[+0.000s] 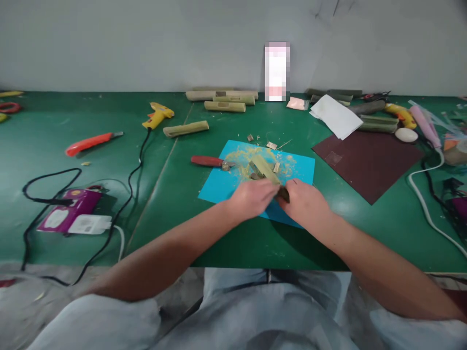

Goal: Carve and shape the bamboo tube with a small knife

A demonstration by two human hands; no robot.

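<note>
Over a blue sheet point(215, 187) on the green table, I hold a piece of bamboo point(263, 166) at a slant, its far end pointing up and to the left. My left hand point(253, 197) is closed round its left side. On the near end, my right hand point(304, 199) grips it too, beside a dark part point(283, 193) between the hands that I cannot make out fully. Yellowish shavings point(237, 154) and small chips point(272, 145) lie about the sheet. A red-handled tool point(207, 161) rests on the sheet's left edge, its tip among the shavings.
Several bamboo pieces point(224, 106) lie along the wall. A yellow glue gun point(158, 115), red knife point(95, 142) and purple power strip point(69, 210) with cords are at left. Right are a brown sheet point(368, 163), white paper point(336, 116) and a white cable point(419, 194).
</note>
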